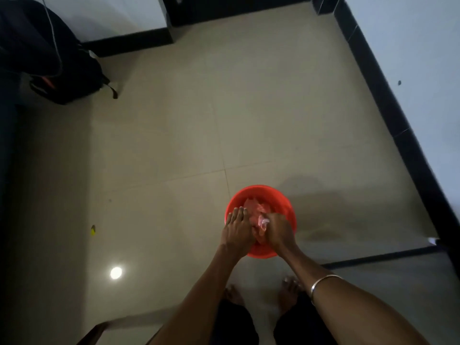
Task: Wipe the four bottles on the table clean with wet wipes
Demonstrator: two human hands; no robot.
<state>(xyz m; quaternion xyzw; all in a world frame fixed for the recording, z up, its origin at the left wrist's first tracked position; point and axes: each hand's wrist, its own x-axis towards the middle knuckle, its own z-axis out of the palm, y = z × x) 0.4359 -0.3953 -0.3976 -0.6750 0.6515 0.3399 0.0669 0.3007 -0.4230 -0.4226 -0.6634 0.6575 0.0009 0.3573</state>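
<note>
A red plastic basin stands on the tiled floor in front of my feet. Inside it lies a pale pink wet cloth. My right hand grips a bunched white-pink part of that cloth over the basin. My left hand lies on the basin's left rim with its fingers straight, touching the cloth's edge. No bottle and no table top shows in this view.
A black backpack with a white cable sits on the floor at the far left. Black skirting lines the wall on the right. A small yellow scrap lies on the floor. A wooden edge shows at the bottom left.
</note>
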